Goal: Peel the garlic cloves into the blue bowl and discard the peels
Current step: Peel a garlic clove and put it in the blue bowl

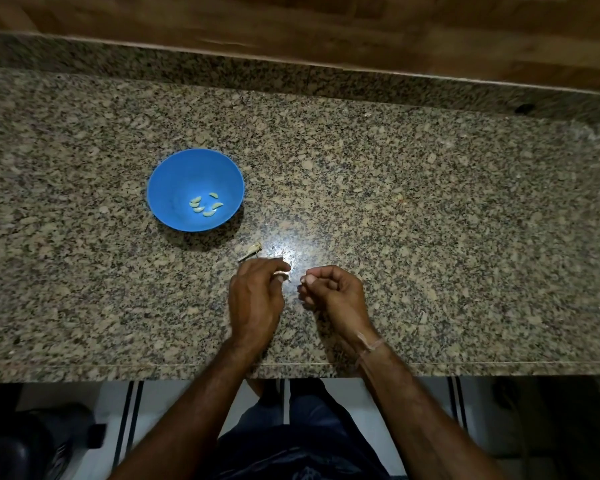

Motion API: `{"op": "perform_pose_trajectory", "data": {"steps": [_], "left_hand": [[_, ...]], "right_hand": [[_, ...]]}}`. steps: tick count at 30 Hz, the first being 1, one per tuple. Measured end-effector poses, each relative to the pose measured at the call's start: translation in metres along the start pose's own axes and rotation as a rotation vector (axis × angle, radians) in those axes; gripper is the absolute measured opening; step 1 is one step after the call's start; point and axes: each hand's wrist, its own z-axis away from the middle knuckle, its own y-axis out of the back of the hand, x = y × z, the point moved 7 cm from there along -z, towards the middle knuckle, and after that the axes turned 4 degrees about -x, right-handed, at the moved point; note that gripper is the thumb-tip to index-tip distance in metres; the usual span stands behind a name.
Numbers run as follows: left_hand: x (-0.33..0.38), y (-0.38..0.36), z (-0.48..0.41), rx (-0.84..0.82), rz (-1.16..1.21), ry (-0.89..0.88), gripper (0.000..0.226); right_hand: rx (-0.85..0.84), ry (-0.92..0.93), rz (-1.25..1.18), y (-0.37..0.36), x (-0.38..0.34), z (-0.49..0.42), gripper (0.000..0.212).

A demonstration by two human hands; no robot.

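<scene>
Granite worktop (pixel 430 202): fingers of my left hand (pixel 255 299) clamp a garlic clove (pixel 282 276) near the blue bowl (pixel 174 188), likely for a short drop; my right hand (pixel 333 289) curls, and I cannot tell if it holds anything.

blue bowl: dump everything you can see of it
The blue bowl is round, plain and smooth. It looks like plastic and shows no markings. It stands upright on the speckled granite counter, to the left of and beyond both hands. A few pale peeled garlic cloves lie clustered at its bottom, right of centre. The left hand and right hand are clear of it.
</scene>
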Motion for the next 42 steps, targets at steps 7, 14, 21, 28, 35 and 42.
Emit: {"op": "perform_pose_trajectory", "data": {"steps": [7,14,21,28,35,42], "left_hand": [[0.004,-0.001,0.003,0.008,0.022,-0.043,0.029],[0.014,-0.003,0.007,-0.027,0.01,-0.084,0.014],[-0.014,0.032,0.014,0.108,0.003,0.023,0.009],[-0.075,0.06,0.016,0.166,0.007,0.167,0.016],[-0.051,0.011,0.065,-0.035,0.067,0.055,0.031],[-0.038,-0.007,0.042,-0.028,-0.016,0.089,0.026]], "right_hand": [[-0.011,-0.017,-0.065,0.003,0.001,0.003,0.008],[-0.035,-0.039,-0.133,-0.005,0.005,0.003,0.01],[0.011,0.125,0.375,0.002,-0.001,-0.001,0.018],[0.025,0.247,0.65,0.0,0.008,0.002,0.033],[0.04,0.287,0.758,0.015,0.002,0.014,0.035],[-0.01,0.345,0.837,-0.019,0.001,0.012,0.033]]}}
